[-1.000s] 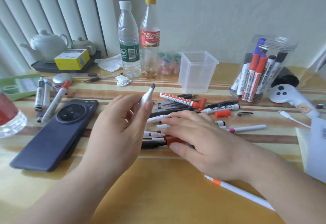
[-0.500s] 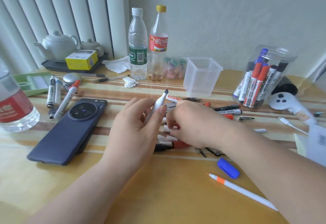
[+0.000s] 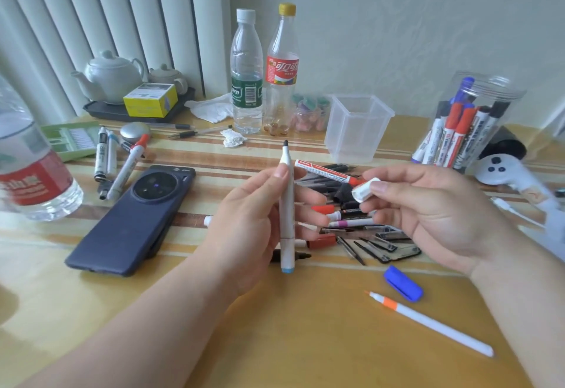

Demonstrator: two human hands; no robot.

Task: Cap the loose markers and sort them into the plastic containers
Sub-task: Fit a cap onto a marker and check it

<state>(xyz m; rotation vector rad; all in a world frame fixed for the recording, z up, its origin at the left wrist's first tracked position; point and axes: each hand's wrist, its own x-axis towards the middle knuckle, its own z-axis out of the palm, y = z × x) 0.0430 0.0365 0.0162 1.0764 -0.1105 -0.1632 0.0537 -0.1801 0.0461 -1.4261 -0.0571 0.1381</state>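
Note:
My left hand (image 3: 253, 222) grips a white marker (image 3: 287, 204) upright, its dark tip bare and pointing up. To its right, my right hand (image 3: 428, 204) pinches a white cap (image 3: 363, 189) between thumb and fingers, a short gap from the marker. Beneath both hands lies a pile of loose markers and caps (image 3: 351, 219). An empty square plastic container (image 3: 356, 127) stands behind the pile. At the far right a round clear jar (image 3: 470, 124) holds several capped markers. A blue cap (image 3: 403, 283) and an orange-tipped white pen (image 3: 431, 323) lie near me.
A dark phone (image 3: 134, 219) lies left of my hands, with a few markers (image 3: 116, 161) beyond it. Two bottles (image 3: 263, 72) stand at the back, a third water bottle (image 3: 27, 167) at the left edge. A white controller (image 3: 507, 173) and a cable sit on the right.
My right hand has lifted off the pile with a white cap pinched in it. The left hand has turned the marker upright and raised it.

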